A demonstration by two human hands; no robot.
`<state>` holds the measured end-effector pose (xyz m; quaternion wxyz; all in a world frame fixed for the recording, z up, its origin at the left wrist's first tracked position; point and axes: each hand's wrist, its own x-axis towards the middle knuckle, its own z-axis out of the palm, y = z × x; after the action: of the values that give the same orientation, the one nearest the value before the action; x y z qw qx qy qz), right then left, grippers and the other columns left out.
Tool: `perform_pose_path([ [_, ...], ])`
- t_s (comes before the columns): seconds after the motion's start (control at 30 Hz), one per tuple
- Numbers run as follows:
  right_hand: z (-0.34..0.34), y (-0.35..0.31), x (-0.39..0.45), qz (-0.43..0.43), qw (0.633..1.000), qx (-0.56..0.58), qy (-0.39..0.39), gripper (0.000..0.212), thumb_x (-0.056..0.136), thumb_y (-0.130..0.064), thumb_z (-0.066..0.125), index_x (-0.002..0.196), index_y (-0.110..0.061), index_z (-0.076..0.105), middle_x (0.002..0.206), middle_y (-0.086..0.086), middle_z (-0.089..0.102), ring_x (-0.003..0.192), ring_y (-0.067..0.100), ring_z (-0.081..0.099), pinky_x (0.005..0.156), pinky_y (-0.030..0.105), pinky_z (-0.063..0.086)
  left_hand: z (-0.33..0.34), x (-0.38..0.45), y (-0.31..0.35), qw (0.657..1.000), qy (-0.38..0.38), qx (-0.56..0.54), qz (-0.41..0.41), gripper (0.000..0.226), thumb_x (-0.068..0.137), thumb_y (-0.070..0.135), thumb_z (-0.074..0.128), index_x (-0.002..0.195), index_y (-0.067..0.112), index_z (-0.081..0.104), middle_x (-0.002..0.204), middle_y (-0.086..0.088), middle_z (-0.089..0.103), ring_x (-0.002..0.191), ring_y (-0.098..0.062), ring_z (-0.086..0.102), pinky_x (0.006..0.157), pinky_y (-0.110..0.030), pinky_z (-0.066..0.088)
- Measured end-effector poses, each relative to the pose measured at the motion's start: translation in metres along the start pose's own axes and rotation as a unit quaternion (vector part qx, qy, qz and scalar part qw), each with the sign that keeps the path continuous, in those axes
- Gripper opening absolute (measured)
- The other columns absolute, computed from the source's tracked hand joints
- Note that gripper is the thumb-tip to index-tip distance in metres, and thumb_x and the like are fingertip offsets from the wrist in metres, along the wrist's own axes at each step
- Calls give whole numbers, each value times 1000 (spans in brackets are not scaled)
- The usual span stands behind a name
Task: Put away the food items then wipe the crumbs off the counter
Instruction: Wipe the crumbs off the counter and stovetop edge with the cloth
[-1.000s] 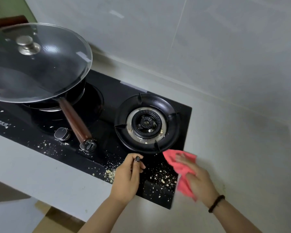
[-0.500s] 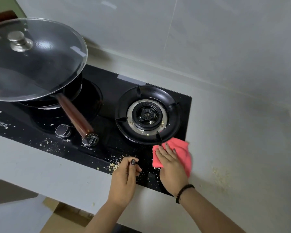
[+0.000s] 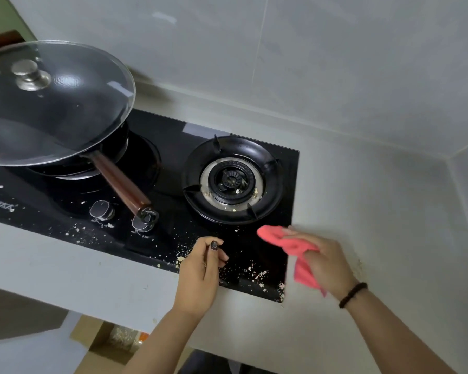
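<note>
A pink cloth (image 3: 289, 245) is gripped in my right hand (image 3: 322, 261), which hovers at the right front corner of the black glass stove (image 3: 173, 147). Pale crumbs (image 3: 254, 272) are scattered along the stove's front strip, with more crumbs (image 3: 76, 230) near the knobs. My left hand (image 3: 200, 271) rests at the stove's front edge with its fingers loosely curled and holding nothing. Crumbs also lie inside the right burner (image 3: 233, 180).
A lidded wok (image 3: 49, 103) with a brown handle (image 3: 122, 184) sits on the left burner, the handle reaching over two knobs (image 3: 102, 210). Grey counter (image 3: 362, 201) lies right of the stove. A cardboard box (image 3: 111, 338) stands on the floor below.
My right hand, with the pink cloth, swung left onto the stove's front strip half a second ago, then back right to the corner. The left hand has barely moved.
</note>
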<state>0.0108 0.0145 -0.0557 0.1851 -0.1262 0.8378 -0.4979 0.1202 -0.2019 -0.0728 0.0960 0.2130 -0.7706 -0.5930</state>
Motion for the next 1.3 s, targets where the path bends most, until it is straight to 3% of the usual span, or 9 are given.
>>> perform_pose_path([
  [0.17,-50,28,32,21,975,-114,192,45,81,10,42,102,-16,72,125,-8,64,125,3,49,114,31,29,7,-1,10,1000,11,11,-8,21,101,16,40,98,27,58,78,9,67,75,-8,64,72,-26,51],
  [0.33,-59,56,71,130,911,-391,5,57,89,-11,52,142,-27,40,158,4,18,145,31,12,117,44,14,33,-11,30,999,42,12,8,20,101,17,40,99,25,58,76,8,67,74,-6,64,73,-24,52],
  [0.7,-14,56,-30,-102,851,-485,-176,60,90,-19,46,146,-32,31,159,-5,10,147,26,-1,118,48,-1,87,-76,50,993,108,-15,-34,21,100,9,41,95,20,59,76,0,67,71,-4,62,66,-13,47],
  [0.8,-19,60,-42,-125,869,-427,-217,56,91,-10,43,143,-31,39,159,-4,15,147,26,2,118,42,-1,93,-83,53,992,115,2,-53,21,99,10,42,94,22,59,75,2,67,70,-4,62,65,-12,45],
  [0.9,-40,53,-43,-37,967,-142,-209,61,84,13,35,131,-20,57,142,4,48,133,23,42,112,28,29,98,-87,52,991,104,20,-80,21,99,14,43,93,24,60,78,2,68,75,-5,62,68,-17,44],
  [0.97,-70,35,-46,19,991,37,-126,65,81,15,32,114,-27,70,97,-4,74,87,28,67,72,46,57,101,-91,52,990,97,30,-95,20,99,16,43,94,23,61,81,3,69,80,-7,63,70,-19,45],
  [1.03,-102,19,-45,24,990,121,-64,57,82,8,37,98,-31,74,87,3,75,67,45,62,53,58,49,104,-96,51,990,93,31,-101,20,99,17,42,95,23,61,83,3,69,82,-8,64,69,-16,45],
  [1.17,-167,20,-30,33,986,158,-46,44,80,8,35,99,-11,69,115,-10,69,47,24,45,47,41,44,111,-107,48,991,77,39,-105,22,100,14,41,93,20,61,80,2,69,81,-9,65,71,-17,46],
  [1.3,-212,63,-16,130,987,97,-8,40,76,5,33,85,-13,66,108,-12,71,44,22,46,49,36,37,105,-120,45,990,68,59,-107,22,99,12,42,93,21,62,80,2,70,77,-5,65,70,-18,47],
])
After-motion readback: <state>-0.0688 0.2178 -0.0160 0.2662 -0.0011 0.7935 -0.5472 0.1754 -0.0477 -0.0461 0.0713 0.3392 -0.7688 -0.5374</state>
